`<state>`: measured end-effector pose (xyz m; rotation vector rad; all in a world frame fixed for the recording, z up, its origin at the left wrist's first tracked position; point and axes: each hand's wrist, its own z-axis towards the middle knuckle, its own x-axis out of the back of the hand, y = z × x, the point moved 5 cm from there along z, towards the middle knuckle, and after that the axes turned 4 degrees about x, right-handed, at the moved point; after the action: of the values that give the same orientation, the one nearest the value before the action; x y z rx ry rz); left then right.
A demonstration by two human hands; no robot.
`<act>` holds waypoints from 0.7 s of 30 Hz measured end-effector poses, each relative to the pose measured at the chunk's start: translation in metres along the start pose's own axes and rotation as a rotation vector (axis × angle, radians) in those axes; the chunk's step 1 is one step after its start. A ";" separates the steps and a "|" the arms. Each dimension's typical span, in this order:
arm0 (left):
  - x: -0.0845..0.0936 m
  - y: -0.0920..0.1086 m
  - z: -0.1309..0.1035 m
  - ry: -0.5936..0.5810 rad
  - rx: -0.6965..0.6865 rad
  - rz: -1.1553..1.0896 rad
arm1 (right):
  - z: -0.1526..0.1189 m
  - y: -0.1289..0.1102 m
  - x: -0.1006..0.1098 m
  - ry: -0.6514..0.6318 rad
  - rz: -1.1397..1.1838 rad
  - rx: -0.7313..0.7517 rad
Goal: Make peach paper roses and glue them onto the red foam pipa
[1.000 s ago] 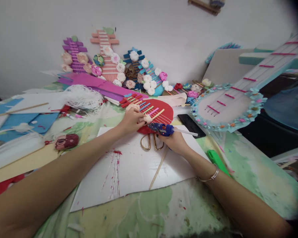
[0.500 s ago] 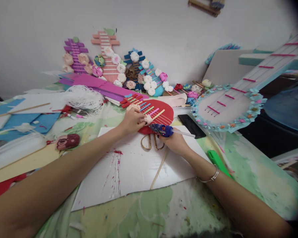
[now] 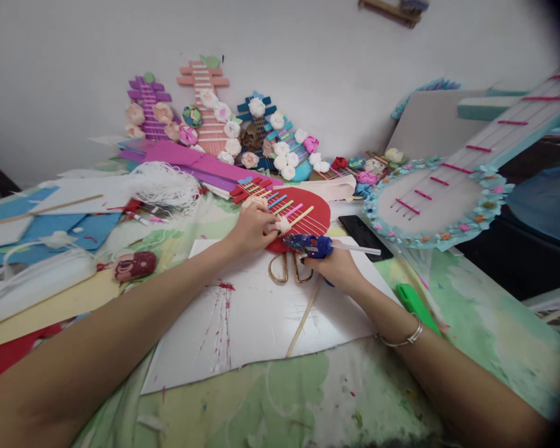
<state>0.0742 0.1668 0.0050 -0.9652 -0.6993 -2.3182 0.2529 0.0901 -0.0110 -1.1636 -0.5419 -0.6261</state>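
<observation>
Left hand (image 3: 252,229) closed around cream flower (image 3: 284,225) over red lute (image 3: 318,202), fingertips partly hidden. Right hand (image 3: 340,267) grips blue glue gun (image 3: 315,246), its handle mostly hidden. Lute sits at white board's (image 3: 261,317) far edge; scissors (image 3: 284,274) show handles only.

Gold scissor handles (image 3: 278,272) block path below glue gun (image 3: 313,246).
</observation>
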 end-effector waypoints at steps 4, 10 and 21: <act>0.005 0.006 -0.001 0.010 0.003 -0.020 | 0.000 0.001 0.001 0.005 0.024 -0.004; 0.011 0.010 -0.002 0.044 0.010 -0.052 | 0.001 0.002 0.004 0.024 0.051 0.011; 0.027 0.024 -0.002 0.130 0.002 -0.097 | 0.000 0.000 0.007 0.047 0.081 0.023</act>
<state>0.0720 0.1403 0.0302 -0.7877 -0.7092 -2.4387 0.2576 0.0888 -0.0061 -1.1407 -0.4586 -0.5753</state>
